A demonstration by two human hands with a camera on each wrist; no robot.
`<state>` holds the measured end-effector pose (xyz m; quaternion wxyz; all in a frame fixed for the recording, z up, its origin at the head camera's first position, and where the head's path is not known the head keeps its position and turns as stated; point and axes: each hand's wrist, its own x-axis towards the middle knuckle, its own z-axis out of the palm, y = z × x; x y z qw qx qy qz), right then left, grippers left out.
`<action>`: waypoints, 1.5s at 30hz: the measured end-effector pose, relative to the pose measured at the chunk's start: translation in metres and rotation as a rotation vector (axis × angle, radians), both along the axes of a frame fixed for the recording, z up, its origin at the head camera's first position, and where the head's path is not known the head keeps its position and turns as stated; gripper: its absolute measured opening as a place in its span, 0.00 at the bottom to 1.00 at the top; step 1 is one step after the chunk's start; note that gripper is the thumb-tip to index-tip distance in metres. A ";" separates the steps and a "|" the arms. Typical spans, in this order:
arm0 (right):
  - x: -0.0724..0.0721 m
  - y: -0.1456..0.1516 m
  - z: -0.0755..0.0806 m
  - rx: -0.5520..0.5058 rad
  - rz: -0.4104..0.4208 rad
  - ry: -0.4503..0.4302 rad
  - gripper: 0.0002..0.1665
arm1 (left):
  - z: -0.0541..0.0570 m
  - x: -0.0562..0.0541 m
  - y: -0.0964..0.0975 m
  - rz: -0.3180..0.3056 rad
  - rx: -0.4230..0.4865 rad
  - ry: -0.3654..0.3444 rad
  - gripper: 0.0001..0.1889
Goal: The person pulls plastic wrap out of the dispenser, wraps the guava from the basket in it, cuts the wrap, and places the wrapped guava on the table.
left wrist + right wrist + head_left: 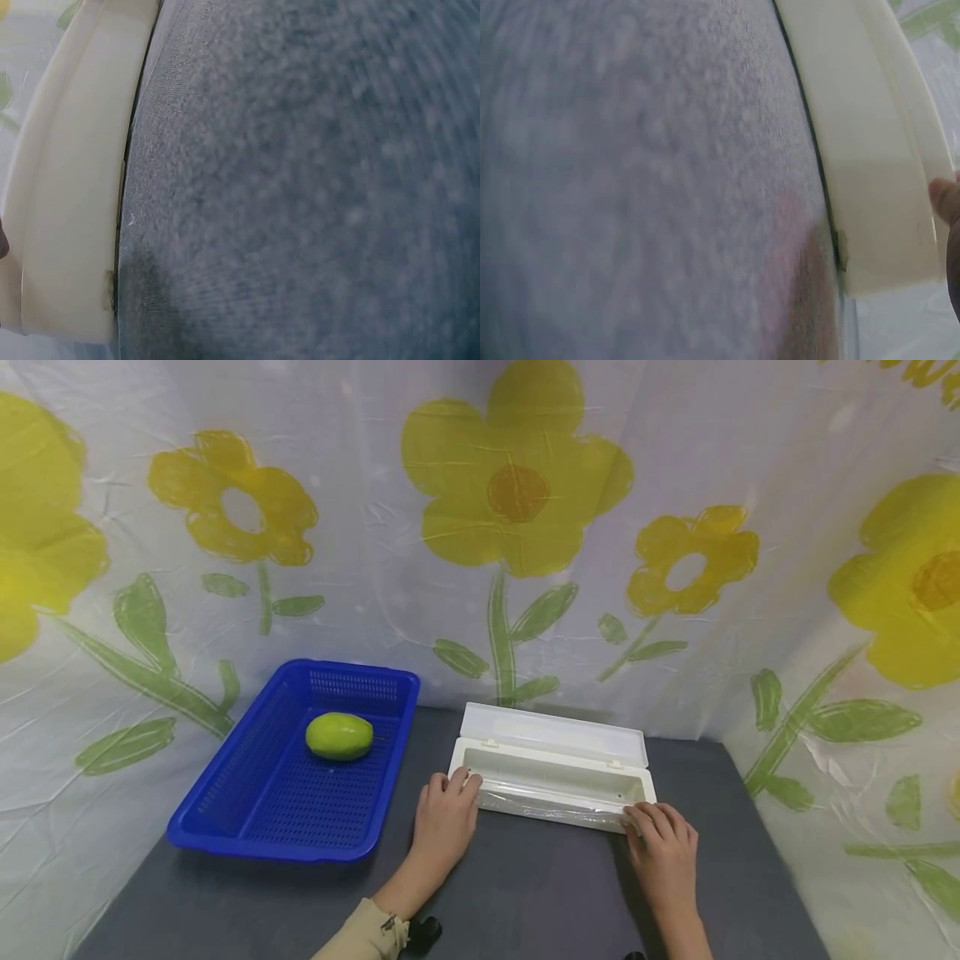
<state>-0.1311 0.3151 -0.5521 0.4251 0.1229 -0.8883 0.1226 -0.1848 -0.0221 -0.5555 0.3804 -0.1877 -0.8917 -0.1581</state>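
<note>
White box point(553, 758) sits open near the desk's point(555, 893) far edge, left hand point(444, 818) and right hand point(666, 852) both pinching clear film point(551, 811) at its front corners. Blue basket's point(397, 760) along the left edge, green fruit point(340, 737) inside.

We see a box point(552, 770) of smooth plastic, with glossy, clear film point(551, 808) along its front. The basket point(300, 814) also looks plastic, and the fruit point(339, 737) smooth-skinned. To us the table covering point(547, 885) seems matt, rough cloth; the curtain point(367, 543), shiny, creased plastic.
</note>
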 end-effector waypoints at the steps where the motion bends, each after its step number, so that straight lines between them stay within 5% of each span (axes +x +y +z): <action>1: 0.001 0.001 0.001 0.007 0.000 0.001 0.18 | 0.000 0.000 -0.001 -0.006 0.008 0.018 0.14; 5: 0.002 0.003 0.003 0.010 0.023 0.025 0.08 | 0.001 -0.001 -0.004 -0.034 0.050 0.077 0.12; 10: 0.000 0.003 0.006 0.004 0.038 0.055 0.27 | 0.004 -0.003 -0.008 -0.053 0.056 0.083 0.11; 17: -0.003 0.005 0.006 -0.001 0.041 0.104 0.30 | 0.009 -0.006 -0.014 -0.062 0.038 0.129 0.13; 23: -0.003 0.008 0.012 -0.022 0.049 0.121 0.07 | 0.016 -0.009 -0.017 -0.093 0.044 0.161 0.08; 27: -0.004 0.007 0.018 -0.044 0.030 0.095 0.14 | 0.022 -0.009 -0.018 -0.119 0.043 0.160 0.09; 32: -0.004 0.005 0.024 -0.056 -0.009 0.013 0.10 | 0.027 -0.008 -0.019 -0.176 0.011 0.146 0.10; 38: -0.004 0.002 0.030 -0.088 0.002 0.043 0.11 | 0.031 -0.005 -0.018 -0.191 -0.011 0.093 0.06; 45: -0.006 0.003 0.038 -0.129 0.021 0.022 0.10 | 0.041 -0.009 -0.017 -0.193 0.029 0.132 0.07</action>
